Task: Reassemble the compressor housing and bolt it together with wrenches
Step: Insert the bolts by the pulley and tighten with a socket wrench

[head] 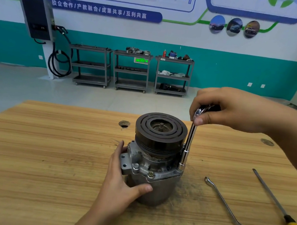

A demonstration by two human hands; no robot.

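Note:
The compressor (154,160) stands upright on the wooden workbench (47,156), its dark grooved pulley on top and silver housing below. Two bolts (150,174) show on the front flange. My left hand (121,175) grips the housing from the left, thumb across its lower front. My right hand (223,109) grips the head of a chrome socket wrench (188,144). The wrench's long extension stands nearly vertical along the compressor's right side, with its socket down on the right flange.
A chrome double-ended spanner (226,205) lies on the bench right of the compressor. A screwdriver (280,210) with a yellow handle lies further right. A round hole (124,124) is in the bench behind the pulley. Carts stand against the far wall.

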